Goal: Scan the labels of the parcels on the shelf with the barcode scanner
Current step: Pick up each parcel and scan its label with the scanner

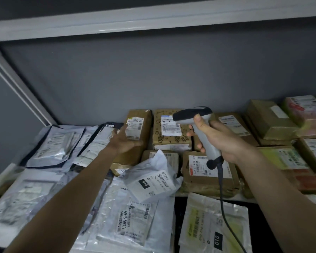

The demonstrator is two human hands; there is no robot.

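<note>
Barcode scanner upright, nose pointing left.

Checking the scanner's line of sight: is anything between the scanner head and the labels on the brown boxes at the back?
Nothing visible. The barcode scanner in the right hand hangs above the boxes; the left hand is off to the side.

One barcode scanner, two hands, roughly ten brown cardboard parcels and about eight plastic mailer bags.

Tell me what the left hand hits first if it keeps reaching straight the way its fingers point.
Probably the upright brown box with the white label; the left hand is open with its fingertips already beside it. Depth is unclear from this one view.
</note>
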